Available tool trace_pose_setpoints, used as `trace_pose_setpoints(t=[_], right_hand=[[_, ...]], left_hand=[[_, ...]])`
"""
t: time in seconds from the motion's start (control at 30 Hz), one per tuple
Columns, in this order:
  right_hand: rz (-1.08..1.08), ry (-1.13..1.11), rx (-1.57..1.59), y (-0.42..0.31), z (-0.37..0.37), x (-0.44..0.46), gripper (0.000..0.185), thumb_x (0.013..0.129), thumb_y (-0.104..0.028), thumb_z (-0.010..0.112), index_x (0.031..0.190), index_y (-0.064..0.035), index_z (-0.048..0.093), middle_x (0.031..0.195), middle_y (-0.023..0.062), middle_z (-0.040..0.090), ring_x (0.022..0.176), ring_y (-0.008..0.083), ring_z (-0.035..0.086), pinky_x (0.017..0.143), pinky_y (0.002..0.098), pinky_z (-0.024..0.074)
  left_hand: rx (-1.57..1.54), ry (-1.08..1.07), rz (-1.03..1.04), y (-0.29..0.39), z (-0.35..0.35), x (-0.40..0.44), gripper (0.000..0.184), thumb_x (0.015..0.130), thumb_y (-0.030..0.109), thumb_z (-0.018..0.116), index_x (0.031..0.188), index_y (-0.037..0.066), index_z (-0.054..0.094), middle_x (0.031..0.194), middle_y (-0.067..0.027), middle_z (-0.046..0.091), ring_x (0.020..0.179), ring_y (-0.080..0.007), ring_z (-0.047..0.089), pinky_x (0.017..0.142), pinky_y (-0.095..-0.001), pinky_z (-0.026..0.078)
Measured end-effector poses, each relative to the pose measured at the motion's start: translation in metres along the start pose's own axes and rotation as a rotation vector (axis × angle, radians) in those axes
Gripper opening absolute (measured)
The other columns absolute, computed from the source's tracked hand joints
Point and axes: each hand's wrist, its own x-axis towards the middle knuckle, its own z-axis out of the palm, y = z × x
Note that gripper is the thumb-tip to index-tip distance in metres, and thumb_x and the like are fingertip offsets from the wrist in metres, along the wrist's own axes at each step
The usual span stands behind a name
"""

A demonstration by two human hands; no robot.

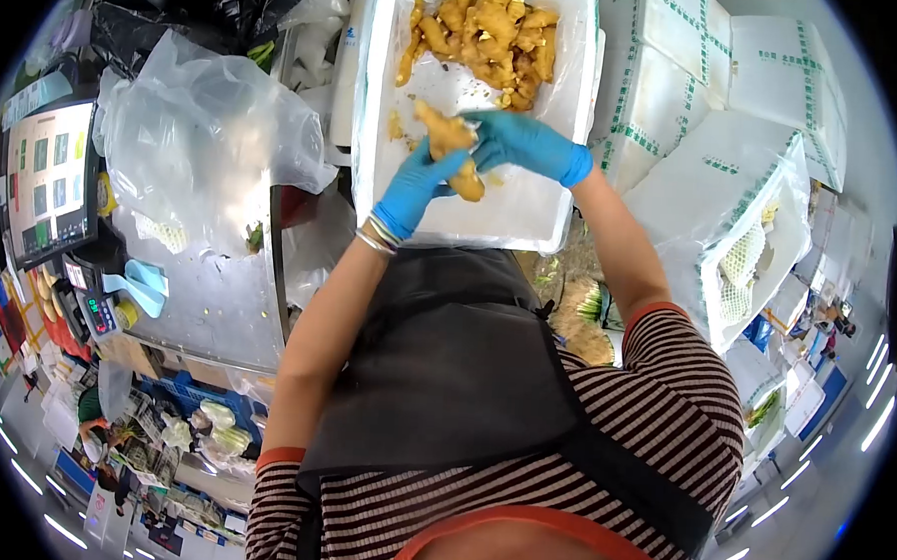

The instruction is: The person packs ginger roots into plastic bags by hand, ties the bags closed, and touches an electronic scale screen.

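A knobbly piece of ginger (449,138) is held above a white foam box (481,223). My left hand (412,190), in a blue glove, has its fingers wrapped round the lower part of the piece. At the right side of the same piece is my right hand (526,145), also blue-gloved, its fingers bent and pressed together near the ginger; what they pinch is too small to make out. More ginger (489,37) is heaped at the far end of the box, and brown crumbs lie on its floor.
Left of the box, a clear plastic bag (200,119) lies on a metal counter (207,310), beside a monitor (47,182) and a scale display (97,310). White foam boxes (667,79) are stacked on the right. Distant people show at the lower left.
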Motion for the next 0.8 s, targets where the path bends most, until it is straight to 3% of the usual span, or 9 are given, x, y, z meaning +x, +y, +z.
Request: trace_pose_setpoints(t=[0.03,0.07,0.17,0.27,0.37,0.47,0.57,0.67,0.8], right_hand=[[-0.030,-0.011,0.210,-0.002,0.003,0.000,0.057,0.087,-0.049,0.064,0.125,-0.0066,0.063,0.104,0.0120,0.068,0.092,0.0212,0.066,0.076,0.0324,0.0536],[-0.013,0.194,0.143,-0.006,0.001,0.000,0.048,0.091,-0.040,0.060,0.125,-0.0062,0.062,0.104,0.0153,0.068,0.093,0.0236,0.067,0.081,0.0334,0.0542],[0.196,0.140,-1.253,0.084,-0.043,0.044,0.043,0.088,-0.034,0.063,0.116,-0.0016,0.063,0.113,0.0212,0.063,0.096,0.0326,0.066,0.083,0.0385,0.0544],[0.115,0.359,-1.648,0.186,-0.041,0.055,0.020,0.082,-0.016,0.062,0.096,-0.0035,0.064,0.106,0.0184,0.062,0.091,0.0351,0.065,0.074,0.0423,0.0535],[0.027,0.568,-1.805,0.203,-0.036,0.071,0.016,0.077,-0.012,0.064,0.091,-0.0044,0.063,0.101,0.0175,0.062,0.091,0.0342,0.065,0.074,0.0425,0.0532],[-0.016,0.576,-1.691,0.204,-0.039,0.071,0.016,0.077,-0.012,0.065,0.091,-0.0038,0.062,0.099,0.0172,0.064,0.091,0.0347,0.065,0.075,0.0429,0.0525],[0.055,0.586,-1.215,0.161,-0.024,0.051,0.020,0.081,-0.015,0.063,0.097,-0.0031,0.064,0.096,0.0160,0.066,0.091,0.0313,0.066,0.077,0.0399,0.0524],[-0.113,0.643,-0.742,0.127,-0.025,0.028,0.034,0.077,-0.019,0.069,0.104,-0.0004,0.062,0.101,0.0159,0.066,0.089,0.0328,0.065,0.079,0.0387,0.0516],[-0.243,0.480,-0.254,0.054,-0.015,-0.016,0.050,0.085,-0.020,0.067,0.129,-0.0018,0.055,0.106,0.0052,0.065,0.088,0.0155,0.061,0.076,0.0290,0.0502]], left_hand=[[-0.111,-0.008,0.012,0.000,-0.007,-0.001,0.053,0.093,0.030,0.065,0.137,0.006,0.047,0.123,-0.0065,0.059,0.112,-0.0176,0.059,0.091,-0.0341,0.052],[-0.219,-0.018,0.027,-0.001,-0.015,-0.002,0.053,0.092,0.031,0.067,0.134,0.005,0.048,0.120,-0.0064,0.060,0.109,-0.0172,0.060,0.090,-0.0321,0.052],[-0.238,0.061,0.089,-0.004,-0.031,-0.008,0.046,0.087,0.024,0.073,0.123,0.003,0.055,0.108,-0.0050,0.063,0.095,-0.0132,0.063,0.081,-0.0270,0.053],[-0.022,0.241,0.152,-0.009,-0.035,-0.021,0.038,0.082,0.015,0.076,0.114,0.002,0.060,0.098,-0.0028,0.064,0.082,-0.0090,0.060,0.075,-0.0233,0.051],[0.117,0.346,0.216,-0.001,-0.020,-0.039,0.037,0.082,0.014,0.076,0.113,0.001,0.061,0.098,-0.0021,0.065,0.082,-0.0080,0.060,0.074,-0.0228,0.050],[0.158,0.388,0.255,-0.005,-0.016,-0.047,0.035,0.081,0.014,0.075,0.112,0.002,0.062,0.097,-0.0020,0.065,0.084,-0.0073,0.059,0.075,-0.0225,0.050],[0.149,0.372,0.258,-0.008,-0.020,-0.050,0.035,0.084,0.015,0.072,0.115,0.003,0.061,0.099,-0.0012,0.064,0.088,-0.0083,0.059,0.079,-0.0239,0.050],[-0.025,0.343,0.233,-0.019,-0.033,-0.053,0.033,0.086,0.016,0.071,0.114,0.003,0.061,0.100,-0.0016,0.064,0.089,-0.0089,0.059,0.081,-0.0242,0.049],[-0.199,0.344,0.286,-0.024,-0.036,-0.052,0.030,0.088,0.017,0.069,0.114,0.003,0.061,0.099,-0.0017,0.063,0.088,-0.0103,0.060,0.079,-0.0241,0.049]])
